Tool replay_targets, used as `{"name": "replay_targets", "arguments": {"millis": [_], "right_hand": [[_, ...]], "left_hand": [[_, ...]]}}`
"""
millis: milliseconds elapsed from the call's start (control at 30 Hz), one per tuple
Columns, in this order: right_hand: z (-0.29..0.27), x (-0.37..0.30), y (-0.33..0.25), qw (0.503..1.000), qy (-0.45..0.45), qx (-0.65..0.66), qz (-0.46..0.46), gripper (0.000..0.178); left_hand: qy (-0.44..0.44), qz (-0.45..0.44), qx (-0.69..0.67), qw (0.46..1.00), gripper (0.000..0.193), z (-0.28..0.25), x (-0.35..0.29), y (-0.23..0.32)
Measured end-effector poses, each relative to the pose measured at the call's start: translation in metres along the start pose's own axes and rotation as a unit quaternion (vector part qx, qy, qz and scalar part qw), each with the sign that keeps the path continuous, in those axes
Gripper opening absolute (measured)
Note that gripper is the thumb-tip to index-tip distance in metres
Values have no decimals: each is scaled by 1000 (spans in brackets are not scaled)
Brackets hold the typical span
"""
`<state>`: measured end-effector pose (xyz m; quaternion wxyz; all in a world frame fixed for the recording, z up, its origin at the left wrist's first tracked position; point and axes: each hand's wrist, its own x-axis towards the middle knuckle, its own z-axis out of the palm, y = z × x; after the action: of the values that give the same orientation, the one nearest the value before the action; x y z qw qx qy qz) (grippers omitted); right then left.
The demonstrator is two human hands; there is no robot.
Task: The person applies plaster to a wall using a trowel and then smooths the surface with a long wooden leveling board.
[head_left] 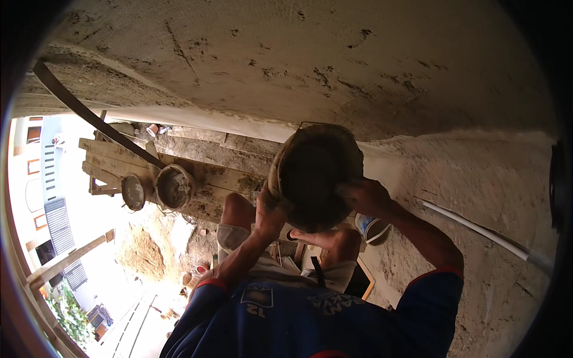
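Observation:
A dirty, mortar-crusted bucket (316, 173) is held up in front of me, close to the plastered wall. Its dark mouth faces me, and the inside is too dim to make out. My left hand (271, 210) grips the rim on the left, thumb over the edge. On the other side my right hand (365, 197) is closed on the rim, with fingertips reaching over into the mouth. Below the bucket my bare legs show.
A wooden plank platform (224, 173) runs left, bearing a mortar-filled bucket (175, 187) and a smaller one (133, 192). A long dark strip (95, 113) leans across there. A white pipe (474, 228) juts along the right wall. Beneath lies a sand heap (141, 253).

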<state>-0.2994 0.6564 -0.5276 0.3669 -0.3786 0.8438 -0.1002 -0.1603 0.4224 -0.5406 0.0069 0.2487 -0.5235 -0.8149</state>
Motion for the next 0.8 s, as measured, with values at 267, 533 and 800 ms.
{"name": "replay_targets", "arguments": {"millis": [267,533,800], "right_hand": [[-75,-20,-39,988,122,4,-92,41],[-130,-22,-40,996,11,58,-71,42],[-224,-101,-73,942,325,-65,59,39]], "left_hand": [[24,-35,-63,997,47,-51,-10,-13],[33,49,-40,997,37,-73,-14,-27],[38,-4,34,999,45,-90,-39,-45]]}}
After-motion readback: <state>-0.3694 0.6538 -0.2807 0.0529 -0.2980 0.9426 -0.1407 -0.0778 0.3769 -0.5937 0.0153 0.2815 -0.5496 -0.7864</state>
